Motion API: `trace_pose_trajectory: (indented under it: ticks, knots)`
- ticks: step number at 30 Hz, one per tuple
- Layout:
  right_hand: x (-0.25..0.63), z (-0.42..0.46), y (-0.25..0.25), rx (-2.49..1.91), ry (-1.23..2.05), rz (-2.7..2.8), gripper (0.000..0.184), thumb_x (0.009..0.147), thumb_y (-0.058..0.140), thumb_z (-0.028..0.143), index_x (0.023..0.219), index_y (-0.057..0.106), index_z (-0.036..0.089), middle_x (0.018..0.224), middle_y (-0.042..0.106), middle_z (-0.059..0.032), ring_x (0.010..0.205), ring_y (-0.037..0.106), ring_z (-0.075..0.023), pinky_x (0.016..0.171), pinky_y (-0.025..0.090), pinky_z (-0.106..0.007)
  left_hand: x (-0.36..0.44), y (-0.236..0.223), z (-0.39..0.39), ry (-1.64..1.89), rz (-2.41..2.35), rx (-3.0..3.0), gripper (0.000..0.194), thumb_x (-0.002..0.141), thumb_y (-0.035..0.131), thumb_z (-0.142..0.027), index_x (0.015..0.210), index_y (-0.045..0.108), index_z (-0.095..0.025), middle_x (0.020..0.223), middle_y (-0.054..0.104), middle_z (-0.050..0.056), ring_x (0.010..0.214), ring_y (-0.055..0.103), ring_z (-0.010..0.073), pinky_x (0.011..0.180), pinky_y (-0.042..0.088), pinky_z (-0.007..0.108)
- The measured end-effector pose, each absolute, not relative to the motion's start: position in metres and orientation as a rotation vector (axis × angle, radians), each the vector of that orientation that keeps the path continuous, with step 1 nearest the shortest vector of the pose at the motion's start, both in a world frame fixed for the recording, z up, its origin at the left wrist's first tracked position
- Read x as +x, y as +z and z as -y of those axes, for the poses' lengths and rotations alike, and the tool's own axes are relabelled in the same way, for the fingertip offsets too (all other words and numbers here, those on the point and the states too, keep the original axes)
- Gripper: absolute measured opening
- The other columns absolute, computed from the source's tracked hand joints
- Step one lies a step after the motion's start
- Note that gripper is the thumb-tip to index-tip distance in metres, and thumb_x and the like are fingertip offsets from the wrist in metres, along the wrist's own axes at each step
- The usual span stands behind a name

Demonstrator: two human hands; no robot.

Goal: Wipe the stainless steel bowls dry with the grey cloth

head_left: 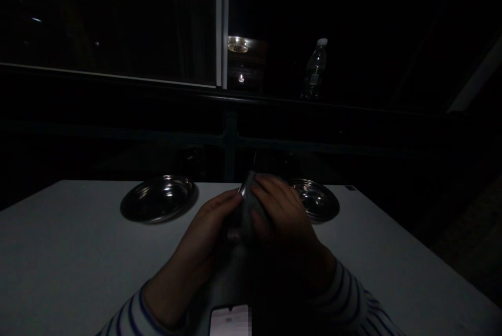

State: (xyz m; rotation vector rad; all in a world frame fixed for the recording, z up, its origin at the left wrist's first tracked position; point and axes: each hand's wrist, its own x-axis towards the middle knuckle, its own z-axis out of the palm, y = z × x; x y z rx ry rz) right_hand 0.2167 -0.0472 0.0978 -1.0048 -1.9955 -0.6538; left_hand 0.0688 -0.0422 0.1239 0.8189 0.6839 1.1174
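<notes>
My left hand point(207, 231) and my right hand point(284, 216) meet above the middle of a pale table point(70, 252). Between them they grip a small grey object point(245, 205), perhaps a cloth or a metal piece; the dim light hides what it is. The fingers of both hands curl around it. A round steel plate point(159, 198) lies on the table to the left of my hands. A second steel plate point(319, 201) lies to the right, partly behind my right hand. Both sleeves are white with dark stripes.
A phone with a lit screen point(229, 320) lies at the near table edge between my forearms. A clear plastic bottle point(315, 69) stands on a dark ledge beyond the table. A window frame point(221, 22) rises behind. The room is very dark.
</notes>
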Motion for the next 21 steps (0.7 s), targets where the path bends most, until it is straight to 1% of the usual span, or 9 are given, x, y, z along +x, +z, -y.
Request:
trace_pose_trajectory:
  ticks: [2,3,6,10,13,17,19,21]
  knots:
    - [0.209,0.049,0.091,-0.949,-0.681,2.092,0.033,0.089,0.043,0.028,0.115,0.056,0.013,0.124,0.057,-0.009,0.117,0.045,-0.0235,0.091,0.035,-0.04,0.07,0.124,0.042,1.205,-0.762,0.743,0.007,0.071,0.062,-0.016,0.07,0.069,-0.013,0.065,0.068,0.003,0.058,0.061,0.0123,0.06,0.047,0.022]
    - [0.205,0.049,0.088,-0.922,-0.688,2.143,0.033,0.089,0.042,0.029,0.116,0.056,0.015,0.125,0.056,-0.0078,0.118,0.044,-0.0234,0.091,0.034,-0.04,0.071,0.123,0.042,1.241,-0.797,0.705,0.009,0.071,0.062,-0.019,0.066,0.067,-0.014,0.06,0.066,0.001,0.054,0.059,0.0115,0.056,0.046,0.022]
    - [0.196,0.051,0.081,-0.868,-0.679,2.232,0.034,0.091,0.039,0.031,0.118,0.054,0.017,0.127,0.056,-0.0056,0.12,0.042,-0.0221,0.09,0.033,-0.041,0.07,0.121,0.041,1.329,-0.875,0.672,0.018,0.069,0.067,-0.031,0.062,0.064,-0.015,0.052,0.06,-0.002,0.048,0.054,0.0099,0.049,0.043,0.02]
    - [0.201,0.05,0.088,-0.913,-0.664,2.122,0.034,0.09,0.041,0.034,0.116,0.056,0.018,0.125,0.057,-0.0067,0.117,0.045,-0.0223,0.089,0.034,-0.04,0.07,0.119,0.042,1.367,-1.003,0.767,0.032,0.064,0.069,-0.046,0.056,0.059,-0.016,0.047,0.056,-0.004,0.043,0.048,0.0095,0.042,0.038,0.021]
    - [0.213,0.048,0.095,-1.035,-0.567,1.97,0.036,0.089,0.04,0.032,0.116,0.056,0.014,0.122,0.058,-0.0099,0.114,0.047,-0.0229,0.091,0.037,-0.039,0.072,0.121,0.046,1.372,-1.08,0.788,0.037,0.063,0.068,-0.049,0.051,0.054,-0.017,0.043,0.051,-0.004,0.041,0.046,0.01,0.04,0.035,0.021]
    - [0.221,0.047,0.099,-1.151,-0.451,1.88,0.037,0.089,0.039,0.027,0.115,0.057,0.009,0.118,0.059,-0.0126,0.109,0.051,-0.0228,0.091,0.039,-0.038,0.075,0.122,0.05,1.364,-1.125,0.81,0.037,0.065,0.064,-0.05,0.051,0.056,-0.016,0.044,0.052,-0.003,0.042,0.047,0.0114,0.04,0.036,0.022]
    - [0.217,0.048,0.097,-1.102,-0.501,1.929,0.035,0.088,0.041,0.028,0.112,0.059,0.011,0.117,0.06,-0.0116,0.108,0.05,-0.0234,0.089,0.04,-0.039,0.075,0.121,0.049,1.357,-1.139,0.798,0.036,0.064,0.065,-0.049,0.053,0.056,-0.017,0.043,0.051,-0.004,0.042,0.047,0.0114,0.04,0.035,0.022]
    - [0.208,0.051,0.094,-1.004,-0.592,2.02,0.031,0.087,0.044,0.03,0.109,0.061,0.016,0.117,0.06,-0.0087,0.109,0.049,-0.0236,0.088,0.038,-0.039,0.075,0.119,0.047,1.345,-1.132,0.778,0.035,0.062,0.066,-0.05,0.054,0.057,-0.017,0.043,0.051,-0.004,0.041,0.047,0.0113,0.039,0.035,0.022]
